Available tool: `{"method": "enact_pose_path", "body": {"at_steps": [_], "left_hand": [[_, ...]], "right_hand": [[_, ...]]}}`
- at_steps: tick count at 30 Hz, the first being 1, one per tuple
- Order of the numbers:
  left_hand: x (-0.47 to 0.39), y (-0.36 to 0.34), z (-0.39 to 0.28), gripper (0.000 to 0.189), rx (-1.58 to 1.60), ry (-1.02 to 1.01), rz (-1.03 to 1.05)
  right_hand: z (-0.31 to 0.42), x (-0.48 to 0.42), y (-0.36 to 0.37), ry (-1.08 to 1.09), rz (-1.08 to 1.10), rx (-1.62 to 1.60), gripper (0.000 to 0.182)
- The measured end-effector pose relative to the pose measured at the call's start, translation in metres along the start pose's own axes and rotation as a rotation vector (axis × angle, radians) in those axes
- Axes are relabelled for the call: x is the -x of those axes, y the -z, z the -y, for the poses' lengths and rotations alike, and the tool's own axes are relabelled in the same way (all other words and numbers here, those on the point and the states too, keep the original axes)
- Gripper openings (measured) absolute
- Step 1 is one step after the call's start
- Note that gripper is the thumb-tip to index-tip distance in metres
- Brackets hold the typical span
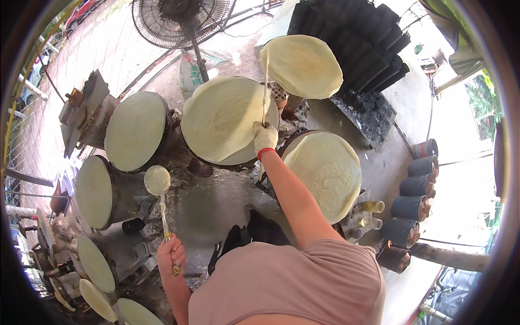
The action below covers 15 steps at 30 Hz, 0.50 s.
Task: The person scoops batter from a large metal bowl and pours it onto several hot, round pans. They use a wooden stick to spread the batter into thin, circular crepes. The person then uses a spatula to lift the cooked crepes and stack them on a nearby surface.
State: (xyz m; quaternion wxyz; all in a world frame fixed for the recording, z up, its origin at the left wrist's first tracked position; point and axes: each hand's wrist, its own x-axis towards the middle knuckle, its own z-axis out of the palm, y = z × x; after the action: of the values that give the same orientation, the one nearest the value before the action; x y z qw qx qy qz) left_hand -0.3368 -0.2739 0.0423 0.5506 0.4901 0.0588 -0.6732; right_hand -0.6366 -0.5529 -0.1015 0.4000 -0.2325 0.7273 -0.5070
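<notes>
My left hand [171, 254] is closed around the handle of a batter-coated ladle [157, 180], bowl pointing away from me. My right hand [266, 137], in a pale knit glove with a red band at the wrist, grips a thin batter-crusted stick [266, 89]. That hand is over the right edge of the middle round griddle [248, 156], where a thin pale flatbread [223, 118] covers most of the surface. The stick's far end meets the left edge of another round flatbread [302, 67]; what supports this one is unclear. Nearer me on the right, a flatbread with lifted edges [325, 174] covers another griddle.
More batter-covered griddles on drum stoves curve down my left, including one griddle [136, 131] and another [94, 191]. A pedestal fan [183, 20] stands ahead. Black cylindrical briquettes [345, 36] are stacked ahead right. Glass jars [371, 206] and several metal cans [408, 208] stand at right.
</notes>
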Motion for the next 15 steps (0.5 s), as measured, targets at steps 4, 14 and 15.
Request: {"method": "enact_pose_path", "body": {"at_steps": [4, 14, 15], "left_hand": [[-0.008, -0.008, -0.006, 0.005, -0.093, -0.003, 0.004], [-0.019, 0.028, -0.019, 0.008, -0.249, 0.144, 0.149], [-0.021, 0.028, -0.017, 0.010, -0.257, 0.161, 0.130]], "right_hand": [[-0.004, 0.012, -0.008, 0.101, 0.018, -0.131, 0.034], [-0.085, 0.025, 0.048, -0.061, -0.188, -0.518, 0.021], [-0.087, 0.028, 0.054, -0.052, -0.209, -0.386, 0.023]]}}
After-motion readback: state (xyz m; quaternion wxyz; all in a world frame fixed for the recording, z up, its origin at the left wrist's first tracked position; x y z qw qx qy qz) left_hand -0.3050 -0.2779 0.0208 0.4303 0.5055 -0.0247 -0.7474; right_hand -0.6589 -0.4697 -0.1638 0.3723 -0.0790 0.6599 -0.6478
